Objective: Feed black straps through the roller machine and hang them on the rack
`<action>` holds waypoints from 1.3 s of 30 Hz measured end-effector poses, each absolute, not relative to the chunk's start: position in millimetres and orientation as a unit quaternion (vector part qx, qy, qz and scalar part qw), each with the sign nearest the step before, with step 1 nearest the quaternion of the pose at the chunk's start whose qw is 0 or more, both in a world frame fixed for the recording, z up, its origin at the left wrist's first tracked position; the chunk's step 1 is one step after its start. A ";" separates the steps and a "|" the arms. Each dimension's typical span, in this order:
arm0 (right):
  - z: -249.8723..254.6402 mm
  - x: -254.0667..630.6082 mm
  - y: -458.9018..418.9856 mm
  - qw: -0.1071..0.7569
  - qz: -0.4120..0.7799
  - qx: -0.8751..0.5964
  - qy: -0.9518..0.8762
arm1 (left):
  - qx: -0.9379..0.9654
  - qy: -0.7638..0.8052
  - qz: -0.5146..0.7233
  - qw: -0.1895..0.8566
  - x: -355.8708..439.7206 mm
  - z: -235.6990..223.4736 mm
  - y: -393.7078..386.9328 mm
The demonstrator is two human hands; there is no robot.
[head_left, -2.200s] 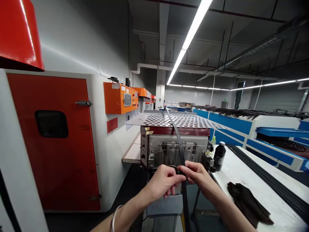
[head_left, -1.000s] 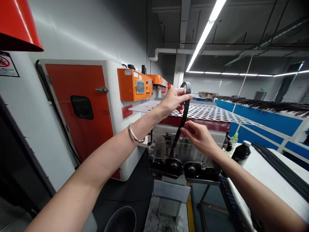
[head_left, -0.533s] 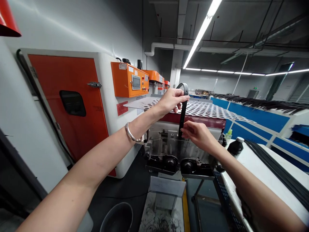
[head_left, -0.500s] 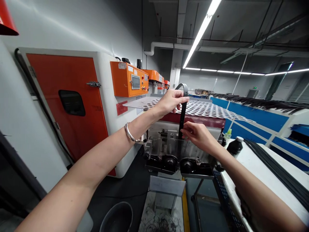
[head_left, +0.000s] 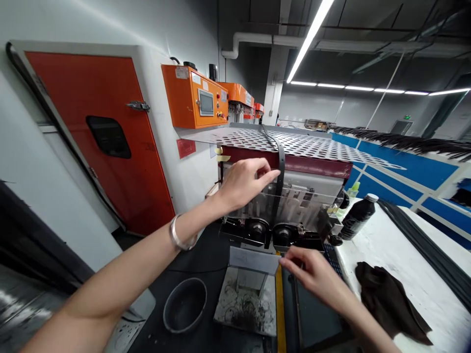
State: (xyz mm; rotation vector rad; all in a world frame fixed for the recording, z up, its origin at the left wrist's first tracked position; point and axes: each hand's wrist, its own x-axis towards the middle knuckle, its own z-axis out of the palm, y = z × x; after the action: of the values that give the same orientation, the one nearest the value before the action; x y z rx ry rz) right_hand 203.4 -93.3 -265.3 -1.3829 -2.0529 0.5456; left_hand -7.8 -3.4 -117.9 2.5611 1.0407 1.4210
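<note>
Black strap (head_left: 281, 169) on a belt-processing machine, head-worn view. The strap arches over the front edge of a perforated metal sheet (head_left: 294, 142), crosses a dark red band (head_left: 312, 165), and hangs down the face of a clear guard (head_left: 301, 208). It reaches the gap between two black rollers (head_left: 256, 229), where its lower end cannot be made out.

The left hand (head_left: 245, 184), a silver bangle (head_left: 179, 239) on its wrist, is raised beside the strap with its fingers extended toward it. Its fingertips (head_left: 274, 174) lie at or just beside the strap; whether they pinch it cannot be told. The right hand (head_left: 312, 274) is lower, below the rollers, with fingers loosely extended and nothing visible in them, just beside the edge of a pale card (head_left: 253, 260).

Containers: a shallow metal tray (head_left: 245, 306) below the card holds a heap of dark curled trimmings. A round black bowl (head_left: 185, 305) stands just left of it; its contents cannot be seen.

On the white bench (head_left: 371, 304) at right lie a dark cloth (head_left: 386, 301), a black bottle (head_left: 356, 219) and long black strips (head_left: 415, 235).
</note>
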 end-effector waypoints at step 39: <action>-465.5 167.8 -107.0 0.313 0.600 -0.556 -0.483 | 0.376 0.560 0.282 0.683 10.2 -457.0 -128.5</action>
State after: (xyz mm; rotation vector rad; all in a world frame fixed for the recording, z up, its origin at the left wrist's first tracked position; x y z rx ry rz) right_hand 167.8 -107.0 -465.5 -1.4655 -1.2739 1.5809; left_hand 10.2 -128.5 -457.0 0.8423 1.2563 0.6314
